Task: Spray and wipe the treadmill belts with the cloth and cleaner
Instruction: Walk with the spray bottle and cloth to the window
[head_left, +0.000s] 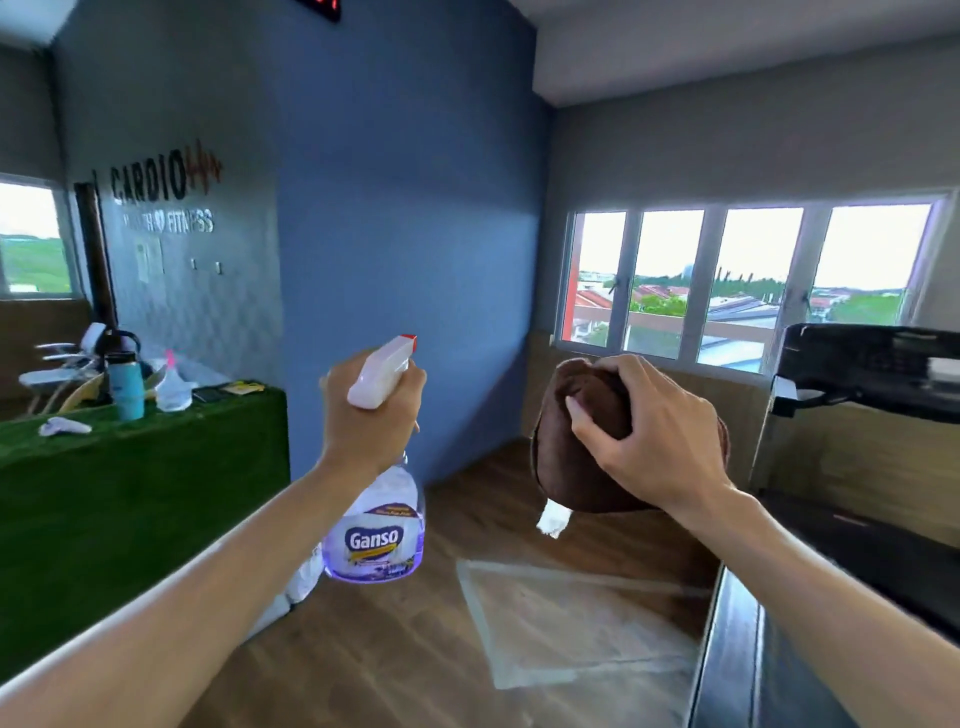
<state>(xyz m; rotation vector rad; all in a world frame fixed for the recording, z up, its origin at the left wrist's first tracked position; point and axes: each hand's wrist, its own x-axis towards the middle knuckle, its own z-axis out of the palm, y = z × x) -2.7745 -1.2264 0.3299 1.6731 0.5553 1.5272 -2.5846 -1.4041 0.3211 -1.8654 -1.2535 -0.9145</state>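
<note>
Both your hands are full, raised in front of you.
Your left hand (371, 415) wraps the neck of the "Ganso" spray bottle (375, 525); your right hand (636, 436) clutches the bunched brown cloth (563, 467). The wall sign (161, 182) reads "CARDIO".

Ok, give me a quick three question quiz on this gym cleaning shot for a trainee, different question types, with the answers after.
1. True or false: the left hand has its grip on the clear plastic spray bottle with the white trigger head.
2. Multiple choice: the bunched brown cloth with a white tag is (A) lying on the wooden floor, (B) held in the right hand, (C) draped over the green-covered counter.
3. Fill in: the black treadmill stands at the ____ edge of the view.

Key: 1 true; 2 B; 3 right.
</note>
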